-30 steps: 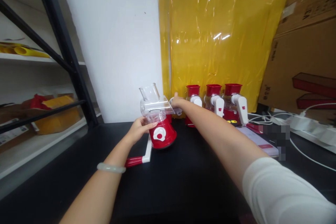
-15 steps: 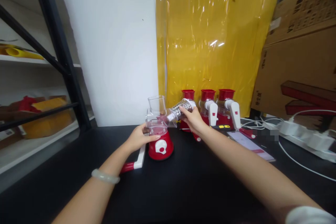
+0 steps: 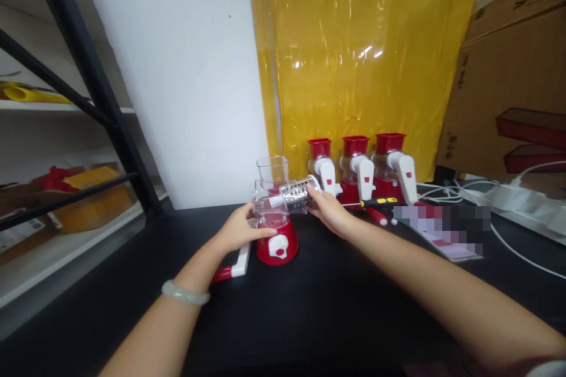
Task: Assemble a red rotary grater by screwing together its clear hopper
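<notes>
A grater with a red base [image 3: 277, 245] and a clear body stands upright on the black table [image 3: 309, 318]. My left hand [image 3: 241, 228] is wrapped round the lower body from the left, thumb across its front. My right hand [image 3: 327, 210] grips a perforated metal drum [image 3: 297, 195] by its right end. The drum lies nearly level, its left end in the side opening of the clear body. A white crank with a red handle [image 3: 221, 274] rests on the table left of the base, partly behind my left hand.
Three red and white graters [image 3: 356, 168] stand at the back right. Near them lie a yellow and black screwdriver [image 3: 379, 202] and a flat, partly blurred item [image 3: 442, 235]. A power strip [image 3: 530, 200] with cables is at the right, shelves [image 3: 84, 247] at the left.
The metal drum has moved left and down into the clear body's side opening and is now more level. My right hand has moved with it. The camera view has shifted slightly.
</notes>
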Tool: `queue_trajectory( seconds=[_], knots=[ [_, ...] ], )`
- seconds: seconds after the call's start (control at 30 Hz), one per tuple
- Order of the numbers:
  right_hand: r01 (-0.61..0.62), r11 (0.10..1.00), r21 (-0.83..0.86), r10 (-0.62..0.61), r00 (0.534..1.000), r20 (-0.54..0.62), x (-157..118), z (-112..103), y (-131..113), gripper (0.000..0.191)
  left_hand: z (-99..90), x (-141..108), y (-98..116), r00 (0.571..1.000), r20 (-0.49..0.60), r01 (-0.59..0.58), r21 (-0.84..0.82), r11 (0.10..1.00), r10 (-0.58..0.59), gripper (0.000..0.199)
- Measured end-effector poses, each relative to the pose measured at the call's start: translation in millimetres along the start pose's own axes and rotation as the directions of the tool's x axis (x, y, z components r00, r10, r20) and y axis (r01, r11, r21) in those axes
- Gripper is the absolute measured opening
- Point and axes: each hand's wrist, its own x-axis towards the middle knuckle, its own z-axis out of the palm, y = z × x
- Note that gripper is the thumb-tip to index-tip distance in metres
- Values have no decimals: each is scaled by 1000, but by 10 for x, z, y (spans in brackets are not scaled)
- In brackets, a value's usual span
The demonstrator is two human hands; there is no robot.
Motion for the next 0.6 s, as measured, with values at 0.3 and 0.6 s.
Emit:
queue_trajectory(
  seconds=[0.3,0.6],
  knots=[
    [158,843,-513,-216,975,-55,-19,-64,81,42,-80,6,14,970,-185,-142,88,986,156,66],
    [199,976,-91,-198,980,20,-53,9,16,37,-14,-47,132,934,-272,-177,218,960,234,73]
  ],
)
